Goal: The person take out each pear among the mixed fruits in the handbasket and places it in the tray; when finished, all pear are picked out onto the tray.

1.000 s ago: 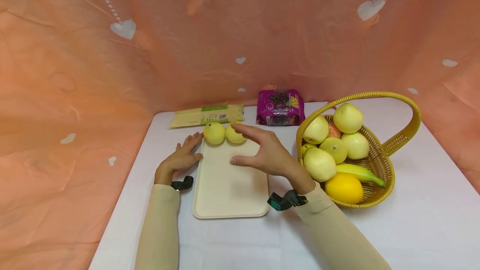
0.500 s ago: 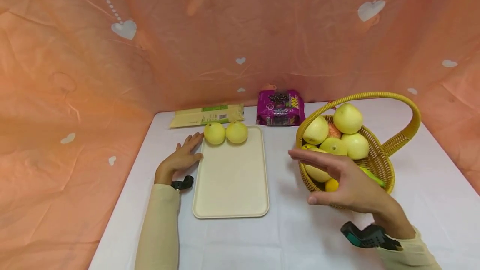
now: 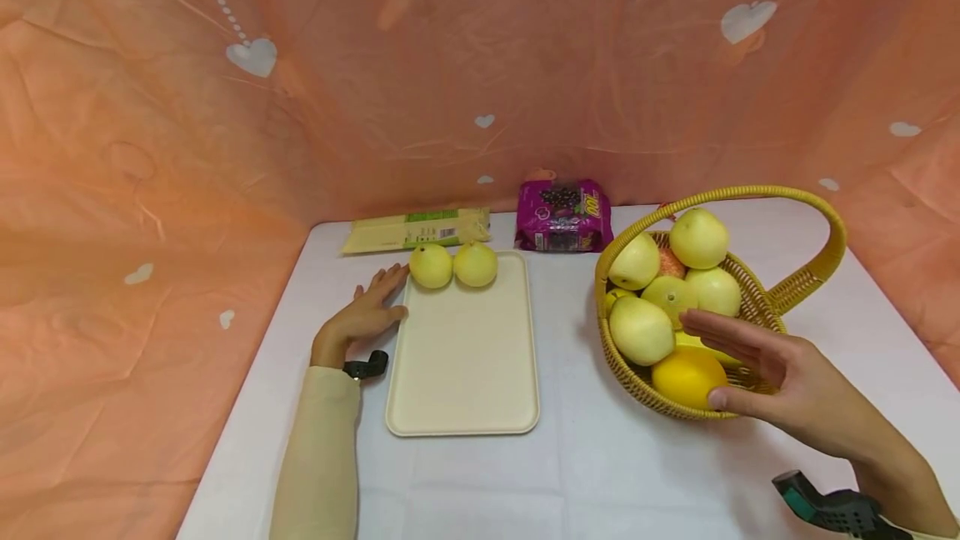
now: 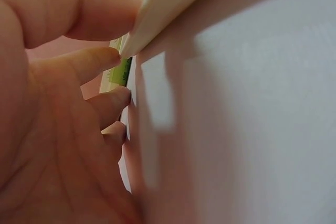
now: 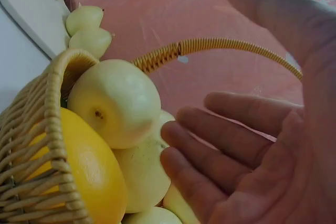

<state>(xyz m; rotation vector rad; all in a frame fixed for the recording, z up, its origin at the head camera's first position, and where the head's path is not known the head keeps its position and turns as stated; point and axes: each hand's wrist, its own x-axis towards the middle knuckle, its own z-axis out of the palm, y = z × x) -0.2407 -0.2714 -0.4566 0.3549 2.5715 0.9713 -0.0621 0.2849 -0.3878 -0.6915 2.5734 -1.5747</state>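
Note:
In the head view my left hand (image 3: pixel 365 317) lies at the left edge of a cream tray (image 3: pixel 465 373). Its thumb and fingertips are right at the rim, as the left wrist view also shows. Two pale yellow pears (image 3: pixel 431 266) sit side by side at the tray's far end. My right hand (image 3: pixel 787 377) is over the front right of a wicker basket (image 3: pixel 633 386), fingers extended, thumb apart, holding nothing. Beneath and beside it are a smooth yellow oval fruit (image 3: pixel 688 377) and a partly hidden banana (image 3: pixel 701 343). A pale pear (image 5: pixel 115 103) shows near its fingers in the right wrist view.
The basket also holds several pears (image 3: pixel 699 237) and a reddish fruit (image 3: pixel 671 263); its tall handle (image 3: pixel 750 190) arches over the back and right. Behind the tray lie a flat yellow packet (image 3: pixel 416 230) and a purple packet (image 3: pixel 562 217). An orange curtain (image 3: pixel 450 65) hangs behind.
My right hand has moved from above the far pears on the tray, rightward and back to over the basket. The left hand has stayed at the tray's edge.

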